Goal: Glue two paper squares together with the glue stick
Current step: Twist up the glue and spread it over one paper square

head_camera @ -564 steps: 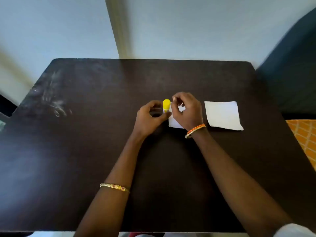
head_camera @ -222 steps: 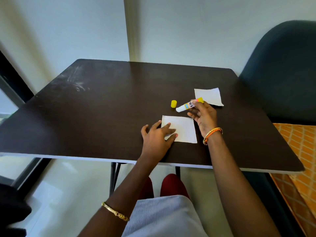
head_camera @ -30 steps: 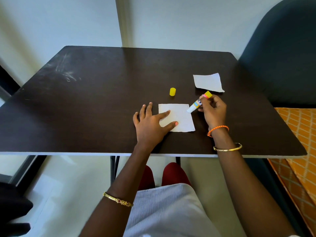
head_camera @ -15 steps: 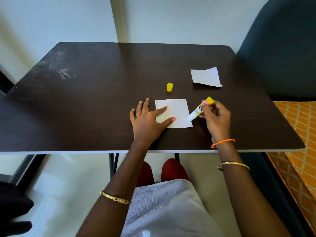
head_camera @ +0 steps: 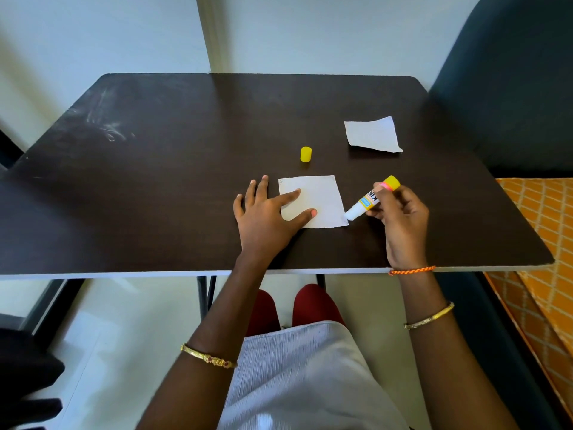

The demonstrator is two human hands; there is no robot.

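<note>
Dark rectangular wooden table [head_camera: 155,197]. Near white paper square [head_camera: 313,198], thin, light, floppy, pinned flat under straight left hand [head_camera: 263,217] fingers. Far white paper square [head_camera: 373,134], one corner lifted: best pinched by an edge. Right hand [head_camera: 400,220] gripping uncapped yellow-ended glue stick [head_camera: 369,200], tip at near square's corner. Small yellow cap [head_camera: 305,154] apart.

On the table [head_camera: 155,193] I see one paper square [head_camera: 319,197] near the front edge, my left hand [head_camera: 263,218] lying on its left part. Just right of it — at its near right corner — is the glue stick [head_camera: 369,200] tip, held in my right hand [head_camera: 400,221]. Behind the square stands the cap [head_camera: 305,154]; farther back and right lies the second square [head_camera: 372,134].
</note>
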